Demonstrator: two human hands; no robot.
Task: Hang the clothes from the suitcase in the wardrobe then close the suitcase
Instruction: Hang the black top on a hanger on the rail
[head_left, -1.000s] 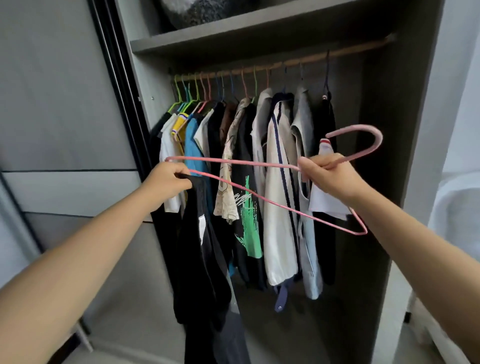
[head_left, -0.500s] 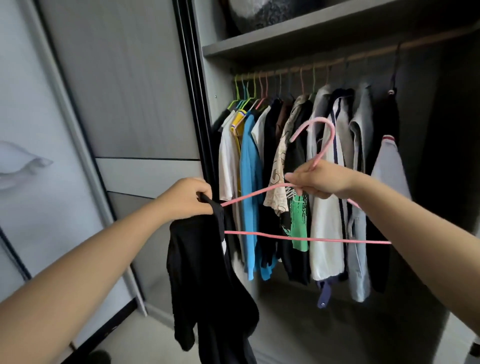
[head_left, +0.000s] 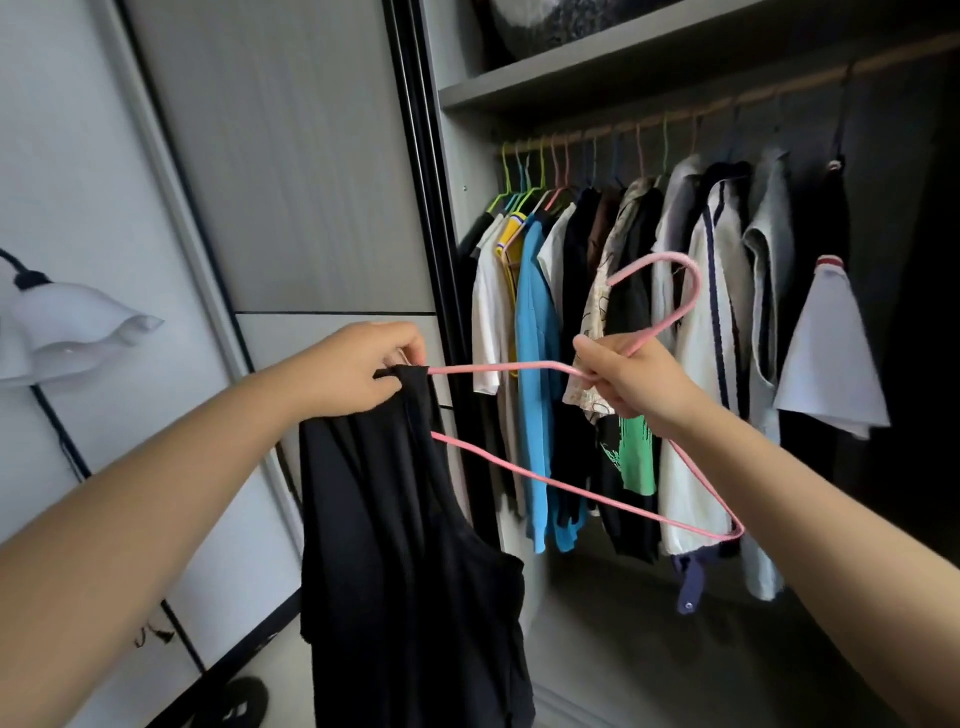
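Left hand (head_left: 358, 369) pinched the shoulder strap of a black sleeveless fabric garment (head_left: 410, 545) together w/ one end of a thin pink wire hanger (head_left: 587, 499); fingers curled tight on both, prob. to keep the strap seated on the hanger arm while the rest got threaded; garment hung straight down from that pinch, in front of the wardrobe's left edge, not yet on the rail. Right hand (head_left: 631, 382) gripped the hanger at the neck just below the hook, fingers wrapped round the wire; hook pointed up and toward the wardrobe, hanger tilted w/ its far corner low on the right; judged as steadying it so the left could pull fabric across. Only one hanger arm looked to be inside the garment; other side bare wire.

Wooden hanging rail (head_left: 675, 111) under a grey shelf (head_left: 623, 73) already carried a packed row of shirts on coloured hangers (head_left: 597, 312); free rail space seemed to be toward the right, near a white polo w/ striped collar (head_left: 826, 358).

Suitcase not in view; can't tell how many clothes remained. Garment's lower hem cut off at frame bottom; second strap hidden in the folds. Dark bundle on the shelf cropped, unidentifiable; wardrobe's right interior too dark to read.
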